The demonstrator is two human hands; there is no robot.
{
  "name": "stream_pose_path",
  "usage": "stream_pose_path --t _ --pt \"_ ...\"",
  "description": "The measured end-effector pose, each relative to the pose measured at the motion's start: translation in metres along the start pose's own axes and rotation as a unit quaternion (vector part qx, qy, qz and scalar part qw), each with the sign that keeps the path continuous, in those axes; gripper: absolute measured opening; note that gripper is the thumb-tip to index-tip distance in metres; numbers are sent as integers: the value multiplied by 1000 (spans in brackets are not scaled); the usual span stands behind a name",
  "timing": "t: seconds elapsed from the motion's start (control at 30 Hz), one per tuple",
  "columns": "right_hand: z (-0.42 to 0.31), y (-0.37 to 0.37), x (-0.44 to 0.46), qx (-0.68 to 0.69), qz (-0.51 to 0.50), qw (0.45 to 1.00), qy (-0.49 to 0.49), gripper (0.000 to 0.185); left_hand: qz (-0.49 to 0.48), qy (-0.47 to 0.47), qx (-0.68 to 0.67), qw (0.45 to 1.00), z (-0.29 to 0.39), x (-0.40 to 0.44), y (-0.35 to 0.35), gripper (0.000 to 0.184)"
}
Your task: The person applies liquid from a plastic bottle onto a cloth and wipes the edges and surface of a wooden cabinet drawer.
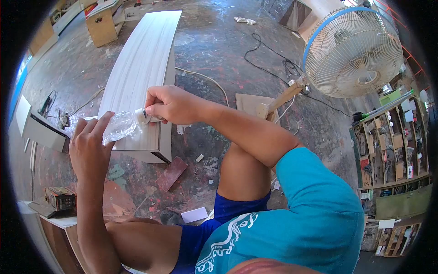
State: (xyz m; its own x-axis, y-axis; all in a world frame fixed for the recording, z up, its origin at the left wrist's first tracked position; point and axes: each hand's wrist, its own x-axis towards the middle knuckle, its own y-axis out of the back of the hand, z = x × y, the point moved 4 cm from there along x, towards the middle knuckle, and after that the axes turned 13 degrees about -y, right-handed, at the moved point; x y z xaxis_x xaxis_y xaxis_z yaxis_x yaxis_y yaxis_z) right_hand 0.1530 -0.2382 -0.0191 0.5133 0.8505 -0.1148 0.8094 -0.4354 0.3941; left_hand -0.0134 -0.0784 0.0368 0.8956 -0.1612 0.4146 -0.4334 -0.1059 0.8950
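A clear plastic bottle (119,128) lies tilted between my hands, over the near end of a long white wood-grain panel (141,59). My left hand (92,141) is wrapped round the bottle's body from the left. At the bottle's white neck end (140,116), the fingers of my right hand (169,106) are pinched together on a small piece with a dark edge. What exactly that piece is cannot be made out. Both hands are close together, just above the panel's surface.
A large fan (353,52) on a wooden stand is at the upper right. Cables (269,66) run across the floor. Shelving with small parts (394,146) stands at the right. A reddish board piece (172,174) lies near my legs. A small box (59,198) is at lower left.
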Motion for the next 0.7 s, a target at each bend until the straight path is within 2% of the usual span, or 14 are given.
stream_pose_path --t 0.17,0.23,0.33,0.43,0.53,0.63,0.7 --pt "2 0 1 17 -6 1000 -1 15 -16 23 -2 1000 1 1 1 65" --pt "-2 5 0 37 22 999 14 16 -29 43 -8 999 2 1 7 63" --pt "0 6 3 118 53 991 46 24 -11 37 -22 999 -1 -3 2 64" --pt "-4 14 0 168 91 978 86 27 34 77 -70 994 -4 -8 -1 61" --pt "2 24 1 91 159 976 119 27 111 61 -70 990 -8 -8 -3 64" --pt "17 41 5 -136 244 952 123 26 133 95 -107 981 -14 -10 -4 69" --pt "24 34 -1 -179 228 952 95 21 152 111 -129 974 -13 -11 -5 70"
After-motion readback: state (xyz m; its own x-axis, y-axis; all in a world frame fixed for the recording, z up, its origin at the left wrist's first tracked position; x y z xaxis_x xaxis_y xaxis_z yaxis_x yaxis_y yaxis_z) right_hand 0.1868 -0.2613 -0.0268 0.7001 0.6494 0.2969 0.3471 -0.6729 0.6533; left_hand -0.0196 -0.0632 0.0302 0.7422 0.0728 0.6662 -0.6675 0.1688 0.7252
